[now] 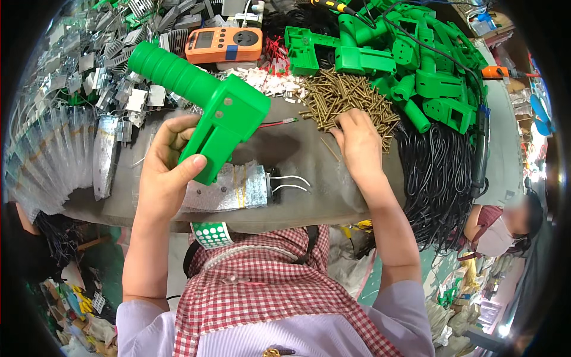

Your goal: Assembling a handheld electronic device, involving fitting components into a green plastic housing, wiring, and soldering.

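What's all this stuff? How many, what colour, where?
Held housing: 1, green, centre left
Loose housings: many, green, upper right
Thin rods: many, brassy, upper centre
Meter: 1, orange, top centre
Metal parts: many, silvery, upper left
Wrapped strips: many, clear, left
Wrapped part: 1, silvery, centre
White bits: many, white, upper centre
Cables: many, black, right
Table: 1, grey-brown, middle
Apron: 1, red-white, bottom centre
Left fingers: some hidden, bare, on held housing
Right fingers: some hidden, bare, at thin rods

The bare left hand (162,178) grips above the grey counter (332,205), near its front edge; the bare right hand (360,144) reaches farther in.
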Action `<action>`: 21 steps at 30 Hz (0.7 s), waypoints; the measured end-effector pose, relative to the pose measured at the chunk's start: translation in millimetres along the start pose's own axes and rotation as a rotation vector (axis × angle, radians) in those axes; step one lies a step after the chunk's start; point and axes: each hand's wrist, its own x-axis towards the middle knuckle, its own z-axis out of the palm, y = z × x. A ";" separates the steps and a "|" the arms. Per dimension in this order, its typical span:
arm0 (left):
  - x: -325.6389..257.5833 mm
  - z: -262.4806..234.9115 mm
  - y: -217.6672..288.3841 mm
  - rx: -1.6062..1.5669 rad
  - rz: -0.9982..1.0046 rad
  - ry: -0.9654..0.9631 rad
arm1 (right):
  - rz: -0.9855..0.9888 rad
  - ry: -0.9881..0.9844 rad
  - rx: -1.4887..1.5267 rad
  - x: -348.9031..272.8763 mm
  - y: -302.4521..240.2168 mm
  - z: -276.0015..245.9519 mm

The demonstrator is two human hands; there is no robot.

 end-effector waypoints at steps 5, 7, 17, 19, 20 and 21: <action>-0.4 -0.1 -4.6 0.004 -0.060 0.069 | -0.014 0.050 0.056 0.1 1.7 6.9; -1.0 3.1 -6.5 0.007 -0.011 0.140 | 0.298 0.005 0.404 2.9 -2.9 -6.2; -2.2 12.5 -3.3 0.249 0.032 0.148 | 0.156 -0.243 0.055 -30.8 -20.4 -10.0; -2.4 11.8 -7.5 0.210 0.062 0.123 | 0.170 -0.232 0.009 -30.0 -22.0 -10.1; -2.3 8.5 -3.9 0.229 0.058 0.141 | 0.207 -0.205 -0.007 -30.2 -23.0 -8.3; -3.5 7.6 -2.0 0.242 0.051 0.158 | 0.247 -0.183 -0.029 -33.2 -21.5 -8.3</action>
